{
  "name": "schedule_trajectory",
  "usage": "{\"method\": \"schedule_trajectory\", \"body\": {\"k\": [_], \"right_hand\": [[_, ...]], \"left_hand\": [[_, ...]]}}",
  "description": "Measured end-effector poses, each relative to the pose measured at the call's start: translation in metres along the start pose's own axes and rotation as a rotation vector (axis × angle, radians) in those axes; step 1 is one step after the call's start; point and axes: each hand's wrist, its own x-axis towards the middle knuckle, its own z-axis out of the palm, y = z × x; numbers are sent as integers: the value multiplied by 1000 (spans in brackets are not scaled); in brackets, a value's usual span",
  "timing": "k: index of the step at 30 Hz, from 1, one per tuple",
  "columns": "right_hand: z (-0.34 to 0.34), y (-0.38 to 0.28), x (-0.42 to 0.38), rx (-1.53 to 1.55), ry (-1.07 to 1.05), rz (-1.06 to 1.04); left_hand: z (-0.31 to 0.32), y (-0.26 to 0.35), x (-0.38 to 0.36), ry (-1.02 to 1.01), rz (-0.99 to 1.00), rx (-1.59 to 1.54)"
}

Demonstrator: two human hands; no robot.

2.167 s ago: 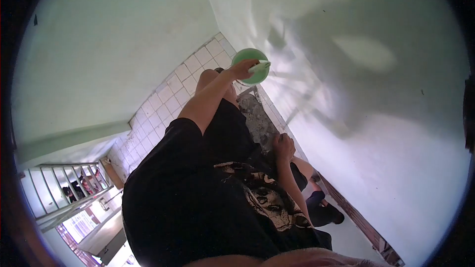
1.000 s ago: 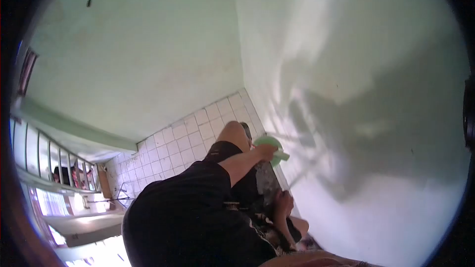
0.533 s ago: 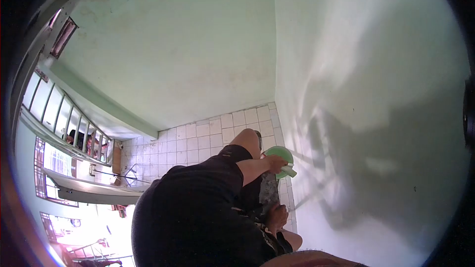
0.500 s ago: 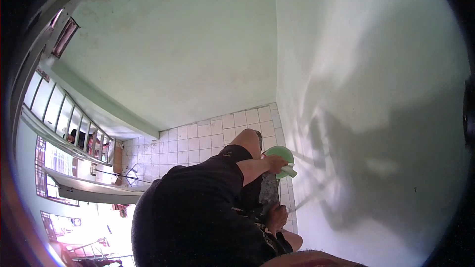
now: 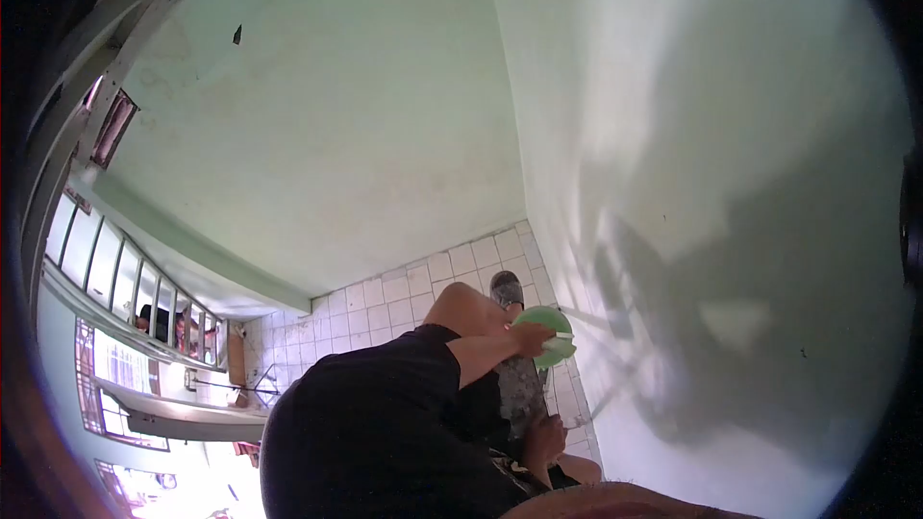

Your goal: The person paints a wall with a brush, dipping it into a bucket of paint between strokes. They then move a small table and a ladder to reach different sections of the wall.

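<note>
My left hand (image 5: 532,337) is closed on a pale flat item (image 5: 560,337) over a light green bowl (image 5: 548,360). The item overlaps the bowl's rim in this view. Lower down, my right hand (image 5: 546,439) is curled closed at the near end of a mottled grey surface (image 5: 517,396) across my lap; whatever its fingers hold is hidden. That grey surface lies between the two hands, against my dark clothing (image 5: 385,423). My left knee (image 5: 457,308) is bent beside the bowl, and a dark shoe (image 5: 505,290) shows past it.
A pale green wall (image 5: 731,211) rises close on the right, carrying my shadow. White floor tiles (image 5: 385,298) run along the back wall (image 5: 336,135). At the left are a railing (image 5: 135,279) with a person (image 5: 159,322) behind it, and bright windows (image 5: 115,365).
The whole view has shifted as my head turned, so more of the shoe shows. My left hand has moved slightly with the pale item; it appears narrower now. My right hand keeps its closed pose.
</note>
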Motion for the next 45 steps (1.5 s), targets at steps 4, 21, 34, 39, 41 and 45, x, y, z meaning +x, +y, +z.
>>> {"method": "schedule_trajectory", "body": {"k": [4,21,34,39,41,45], "right_hand": [[11,0,9,-43,-76,104],[17,10,10,-37,64,55],[-1,24,51,119,-620,-118],[-6,28,56,178,-642,-153],[0,32,57,171,-654,-172],[6,35,56,155,-600,-183]], "left_hand": [[-2,0,-8,124,107,-25],[-6,-7,-2,-96,-52,-22],[-33,15,-21,37,-147,-9],[-6,-13,-6,108,-56,13],[-3,-13,-5,98,-93,7],[-17,6,-12,58,-199,4]]}}
